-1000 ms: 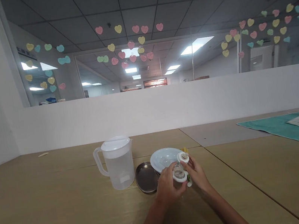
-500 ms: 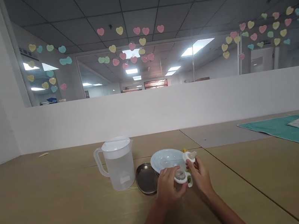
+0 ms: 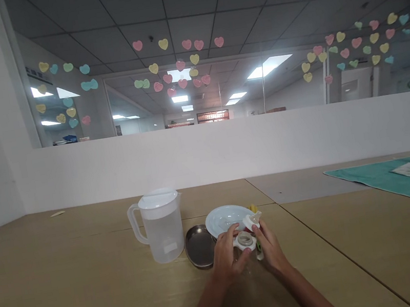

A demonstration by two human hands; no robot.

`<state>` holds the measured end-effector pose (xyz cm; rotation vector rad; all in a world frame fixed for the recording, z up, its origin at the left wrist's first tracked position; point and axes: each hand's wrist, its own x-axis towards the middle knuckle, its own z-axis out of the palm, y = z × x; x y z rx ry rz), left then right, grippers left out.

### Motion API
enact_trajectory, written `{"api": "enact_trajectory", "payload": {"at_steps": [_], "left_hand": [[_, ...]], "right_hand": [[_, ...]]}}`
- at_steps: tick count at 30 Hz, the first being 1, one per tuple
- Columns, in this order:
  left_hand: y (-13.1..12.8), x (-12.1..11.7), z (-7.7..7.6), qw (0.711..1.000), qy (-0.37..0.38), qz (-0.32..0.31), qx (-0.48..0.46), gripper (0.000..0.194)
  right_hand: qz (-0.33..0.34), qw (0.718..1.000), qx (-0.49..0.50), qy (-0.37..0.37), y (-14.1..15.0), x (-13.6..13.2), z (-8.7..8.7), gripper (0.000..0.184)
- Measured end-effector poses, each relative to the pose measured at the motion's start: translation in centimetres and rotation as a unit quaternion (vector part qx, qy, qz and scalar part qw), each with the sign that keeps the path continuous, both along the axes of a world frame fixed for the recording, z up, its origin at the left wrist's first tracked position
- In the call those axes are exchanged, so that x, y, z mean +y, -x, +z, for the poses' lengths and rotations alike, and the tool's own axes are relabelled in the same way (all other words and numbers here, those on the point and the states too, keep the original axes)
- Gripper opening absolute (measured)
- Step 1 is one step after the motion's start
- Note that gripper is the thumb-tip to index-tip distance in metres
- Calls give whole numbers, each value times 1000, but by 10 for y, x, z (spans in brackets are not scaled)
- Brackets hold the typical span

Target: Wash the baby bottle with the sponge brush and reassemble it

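Note:
My left hand is closed round a small clear bottle with a white ring collar at its top, held just above the wooden table. My right hand pinches a white cap with a clear teat, tilted, just right of and above the collar. A white handle part of the bottle shows between the hands. Right behind the hands lies a pale blue plate.
A clear plastic jug with a white lid stands left of the hands. A round steel lid or dish lies between jug and plate. Something yellow peeks behind the plate. A teal cloth with items lies far right.
The cap in my right hand first moved right, away from the bottle, then came back and tilted close to the collar. My left hand kept hold of the bottle.

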<state>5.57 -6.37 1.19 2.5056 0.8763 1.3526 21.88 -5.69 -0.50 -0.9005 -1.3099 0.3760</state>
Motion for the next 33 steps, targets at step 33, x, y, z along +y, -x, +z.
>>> {"api": "enact_trajectory", "payload": {"at_steps": [33], "left_hand": [[-15, -5, 2, 951, -283, 29, -118, 20]], "right_hand": [[-256, 808, -338, -409, 0, -12, 1, 39]]}}
